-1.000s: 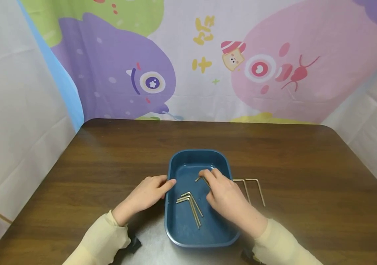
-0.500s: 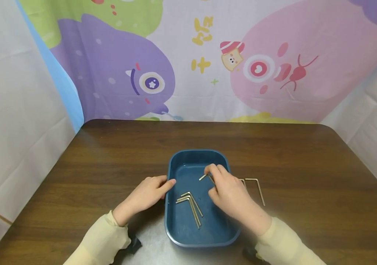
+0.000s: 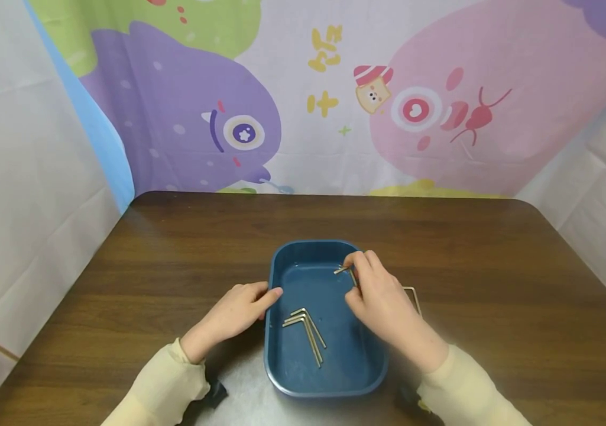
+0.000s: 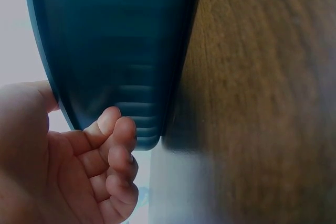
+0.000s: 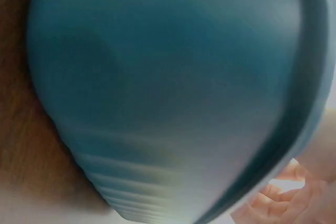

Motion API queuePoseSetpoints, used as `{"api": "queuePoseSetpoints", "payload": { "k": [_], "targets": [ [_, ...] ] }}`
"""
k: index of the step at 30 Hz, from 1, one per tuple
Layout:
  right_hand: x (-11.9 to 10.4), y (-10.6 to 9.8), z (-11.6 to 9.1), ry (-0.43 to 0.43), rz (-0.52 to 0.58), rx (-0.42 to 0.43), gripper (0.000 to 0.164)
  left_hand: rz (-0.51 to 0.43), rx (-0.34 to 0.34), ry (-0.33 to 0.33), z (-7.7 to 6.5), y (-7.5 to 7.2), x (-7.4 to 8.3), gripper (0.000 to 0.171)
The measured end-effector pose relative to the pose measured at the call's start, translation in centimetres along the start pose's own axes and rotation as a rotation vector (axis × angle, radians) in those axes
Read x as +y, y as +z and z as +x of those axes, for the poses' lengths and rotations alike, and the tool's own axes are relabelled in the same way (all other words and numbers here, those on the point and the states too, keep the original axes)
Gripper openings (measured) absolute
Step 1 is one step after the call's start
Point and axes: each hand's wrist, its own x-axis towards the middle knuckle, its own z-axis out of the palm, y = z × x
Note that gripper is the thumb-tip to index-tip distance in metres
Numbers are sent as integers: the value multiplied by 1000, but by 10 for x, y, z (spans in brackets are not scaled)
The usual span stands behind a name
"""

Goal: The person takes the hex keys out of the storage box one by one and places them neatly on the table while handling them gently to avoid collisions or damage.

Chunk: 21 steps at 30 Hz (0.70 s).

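A deep blue plastic tray (image 3: pixel 329 393) stands on the table, long side away from me. My left hand (image 3: pixel 233 310) grips its left side, thumb over the rim and fingers curled outside the wall, as the left wrist view confirms. Over the tray's right rim, my right hand (image 3: pixel 385 305) pinches a brass-coloured L-shaped hex key (image 3: pixel 340 271); how many it holds I cannot tell. Three similar hex keys (image 3: pixel 311 343) lie nested on the tray floor. Outside the tray, another hex key (image 3: pixel 416 300) is partly hidden behind my right hand. The tray wall (image 5: pixel 157 77) fills most of the right wrist view.
The brown wooden table (image 3: pixel 185 236) extends around the tray and ends at a cartoon-printed cloth (image 3: pixel 303 142). White panels (image 3: pixel 31 195) flank it on both sides. A dark object (image 3: pixel 216 393) shows beside the left sleeve.
My right hand has moved right and slightly away from me with the hex key, now over the right rim and covering a hex key on the table. My left hand has stayed put.
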Motion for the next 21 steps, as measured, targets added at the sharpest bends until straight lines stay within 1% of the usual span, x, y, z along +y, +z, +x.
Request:
{"api": "queuePoseSetpoints", "payload": {
  "k": [9, 16, 21],
  "targets": [
    [6, -6, 2, 22, 0, 8, 32, 1, -1, 5, 0, 0, 0, 35],
    [12, -10, 4, 1, -10, 47, 32, 4, 5, 3, 0, 0, 0, 35],
    [15, -12, 5, -2, -6, 59, 33, 3, 3, -7, 0, 0, 1, 35]
  ]
}}
